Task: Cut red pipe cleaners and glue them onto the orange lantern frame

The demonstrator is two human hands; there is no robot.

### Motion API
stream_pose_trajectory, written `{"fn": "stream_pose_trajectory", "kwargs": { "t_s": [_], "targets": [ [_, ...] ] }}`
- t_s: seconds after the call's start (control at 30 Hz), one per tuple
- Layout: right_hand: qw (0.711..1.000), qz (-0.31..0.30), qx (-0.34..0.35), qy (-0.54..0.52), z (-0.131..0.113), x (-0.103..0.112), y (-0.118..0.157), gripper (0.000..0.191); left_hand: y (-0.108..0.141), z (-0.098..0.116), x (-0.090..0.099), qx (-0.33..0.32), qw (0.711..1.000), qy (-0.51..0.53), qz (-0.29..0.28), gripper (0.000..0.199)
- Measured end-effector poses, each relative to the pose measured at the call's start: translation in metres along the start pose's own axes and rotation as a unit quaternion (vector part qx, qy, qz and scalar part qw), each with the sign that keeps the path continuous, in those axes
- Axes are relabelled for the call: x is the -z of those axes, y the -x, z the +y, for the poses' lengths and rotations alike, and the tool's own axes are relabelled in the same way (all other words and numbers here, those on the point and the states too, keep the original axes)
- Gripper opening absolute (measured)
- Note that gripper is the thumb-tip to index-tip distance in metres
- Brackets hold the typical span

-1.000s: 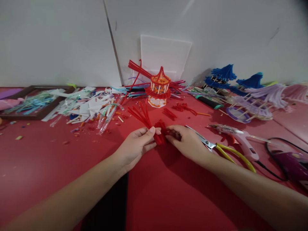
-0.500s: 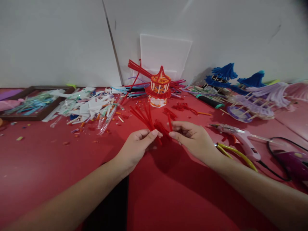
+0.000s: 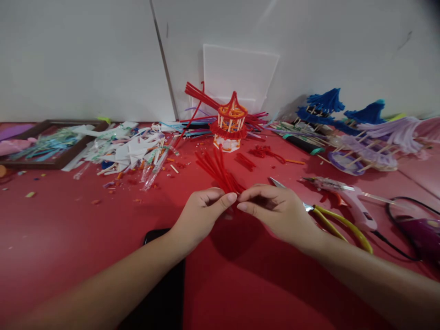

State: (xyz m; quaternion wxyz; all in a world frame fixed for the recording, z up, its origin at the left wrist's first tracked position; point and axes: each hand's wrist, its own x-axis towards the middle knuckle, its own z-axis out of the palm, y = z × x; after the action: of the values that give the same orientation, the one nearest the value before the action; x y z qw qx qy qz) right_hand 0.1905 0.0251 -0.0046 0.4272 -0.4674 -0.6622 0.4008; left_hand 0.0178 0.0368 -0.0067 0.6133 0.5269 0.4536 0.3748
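Observation:
A fanned bundle of red pipe cleaners (image 3: pixel 220 169) rises from between my two hands, its loose ends pointing up and to the left. My left hand (image 3: pixel 206 211) grips the bundle's lower end between thumb and fingers. Close against it, my right hand (image 3: pixel 271 208) is closed in a pinch at the same end; what lies right between those fingertips is partly hidden. Behind them stands a small pavilion (image 3: pixel 231 123) of orange and red pipe cleaners with pale sticks, on a white base. Short red pieces (image 3: pixel 245 161) lie in front of it.
Yellow-handled pliers (image 3: pixel 338 224), a pink glue gun (image 3: pixel 347 197) and its cable lie at the right. Blue and lilac pavilions (image 3: pixel 369 153) stand behind. White scraps (image 3: pixel 130 153) and a brown frame (image 3: pixel 58 160) are at the left. A black phone-like slab (image 3: pixel 158 293) lies under my left forearm.
My right hand has moved left with its short red pipe cleaner, up to the bundle and my left hand. The pliers' silver tips now show beyond my right hand. The view has shifted slightly.

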Motion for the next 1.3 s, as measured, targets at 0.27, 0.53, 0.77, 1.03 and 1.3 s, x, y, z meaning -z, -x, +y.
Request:
{"fn": "stream_pose_trajectory", "kwargs": {
  "t_s": [0.27, 0.53, 0.77, 1.03, 1.3],
  "targets": [
    [0.987, -0.024, 0.129, 0.09, -0.0016, 0.0019, 0.0011, 0.016, -0.0006, -0.0014, 0.0001, 0.033, 0.994, 0.1, 0.013, 0.035],
    [0.975, -0.015, 0.188, 0.118, -0.0034, 0.0016, 0.0027, 0.02, 0.001, -0.0008, 0.0005, 0.045, 0.99, 0.13, 0.004, 0.032],
    [0.977, -0.043, 0.184, 0.098, -0.001, 0.0036, 0.0025, 0.021, 0.001, -0.0016, 0.0021, 0.061, 0.984, 0.168, -0.019, 0.03],
    [0.956, -0.038, 0.252, 0.147, 0.0004, 0.0068, 0.005, 0.023, 0.0004, 0.0026, 0.004, 0.088, 0.975, 0.205, -0.022, 0.032],
    [0.938, -0.014, 0.301, 0.17, 0.0008, 0.0061, 0.0058, 0.021, 0.0009, 0.0048, 0.0021, 0.111, 0.963, 0.242, -0.052, 0.03]
  ]
}}
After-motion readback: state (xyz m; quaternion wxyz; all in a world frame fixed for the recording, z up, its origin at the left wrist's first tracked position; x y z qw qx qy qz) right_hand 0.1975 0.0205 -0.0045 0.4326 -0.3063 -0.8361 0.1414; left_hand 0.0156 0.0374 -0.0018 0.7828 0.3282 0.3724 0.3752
